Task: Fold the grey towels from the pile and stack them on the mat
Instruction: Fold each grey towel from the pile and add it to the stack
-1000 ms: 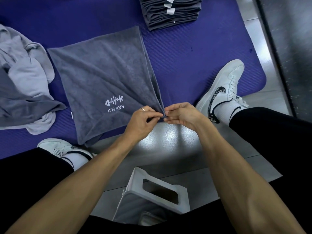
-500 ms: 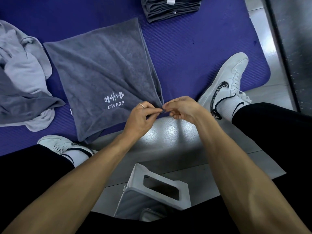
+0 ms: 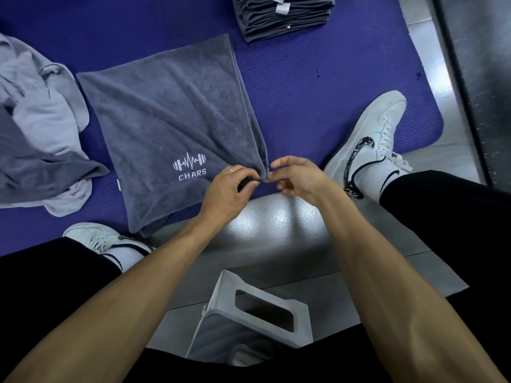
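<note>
- Pinching the near right corner of a grey towel (image 3: 171,128), the left hand (image 3: 229,189) has its thumb and fingertips closed on the bunched cloth, with a ring showing on one finger.
- The right hand (image 3: 297,175) meets it at the same corner, thumb and forefinger closed on the fabric edge, the other fingers curled loosely underneath.
- This towel lies mostly flat on the purple mat (image 3: 331,87), already doubled over, with a white barbell logo (image 3: 189,162) and the word "CHARS" facing up near the hands.
- Its right edge runs up and away from the pinched corner in a lifted ridge; its near left corner hangs just over the mat's near edge onto the grey floor (image 3: 276,225).
- A stack of folded grey towels (image 3: 282,17) sits at the far side of the mat, right of the open towel and apart from it, white labels showing on its folds.
- A loose pile of grey towels (image 3: 38,139), some light and some darker, lies crumpled at the left of the mat, just beside the open towel.
- Two white sneakers rest on the mat's near edge: the right sneaker (image 3: 370,142) to the right of the hands, the left sneaker (image 3: 102,239) near the towel's hanging corner.
- A pale plastic stool (image 3: 249,324) with a handle slot stands on the floor between the forearms, nearest the camera.
</note>
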Demonstrator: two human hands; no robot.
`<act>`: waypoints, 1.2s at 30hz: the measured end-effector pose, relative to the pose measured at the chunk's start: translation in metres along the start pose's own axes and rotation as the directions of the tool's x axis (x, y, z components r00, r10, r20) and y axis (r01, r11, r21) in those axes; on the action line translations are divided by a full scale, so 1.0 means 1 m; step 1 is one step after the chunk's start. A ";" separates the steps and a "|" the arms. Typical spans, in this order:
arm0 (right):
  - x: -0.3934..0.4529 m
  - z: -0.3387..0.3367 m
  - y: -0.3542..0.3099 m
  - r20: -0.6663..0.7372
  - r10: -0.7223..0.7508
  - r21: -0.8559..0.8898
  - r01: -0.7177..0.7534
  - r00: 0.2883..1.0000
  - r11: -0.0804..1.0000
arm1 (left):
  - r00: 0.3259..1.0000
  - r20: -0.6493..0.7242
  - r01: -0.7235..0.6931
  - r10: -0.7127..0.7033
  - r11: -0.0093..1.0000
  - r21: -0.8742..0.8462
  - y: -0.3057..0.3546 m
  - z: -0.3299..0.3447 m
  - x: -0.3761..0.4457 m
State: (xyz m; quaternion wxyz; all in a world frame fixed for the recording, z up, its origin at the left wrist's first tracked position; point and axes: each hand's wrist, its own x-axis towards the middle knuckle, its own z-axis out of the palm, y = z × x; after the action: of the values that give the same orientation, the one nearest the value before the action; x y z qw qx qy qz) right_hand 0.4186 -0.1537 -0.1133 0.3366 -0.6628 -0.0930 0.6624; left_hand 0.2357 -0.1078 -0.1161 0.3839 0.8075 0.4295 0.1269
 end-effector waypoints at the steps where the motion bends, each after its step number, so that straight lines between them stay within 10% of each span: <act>1: 0.001 0.000 -0.001 -0.027 -0.085 -0.097 0.082 0.996 0.992 | 1.000 0.011 0.009 -0.009 1.000 -0.009 -0.001 -0.002 0.001; 6: 0.019 0.002 -0.014 0.199 -0.550 -0.591 0.547 0.811 0.593 | 0.999 0.000 0.044 -0.044 0.995 -0.094 -0.003 -0.019 0.003; 14: 0.045 0.011 -0.058 0.478 -0.401 -0.758 0.598 0.781 0.260 | 0.990 -0.060 0.111 -0.124 0.975 -0.193 -0.007 -0.060 0.023; 36: 0.154 0.026 -0.098 0.140 -0.351 -0.608 0.360 0.926 0.708 | 0.962 0.037 0.271 -0.269 0.959 -0.087 -0.100 -0.108 0.314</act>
State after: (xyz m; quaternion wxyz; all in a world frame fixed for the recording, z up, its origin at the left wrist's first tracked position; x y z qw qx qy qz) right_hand 0.4417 0.0170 -0.1805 0.2188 -0.7012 -0.4345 0.5213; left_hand 0.3066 0.2295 -0.1554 0.4397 0.7244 0.5245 0.0828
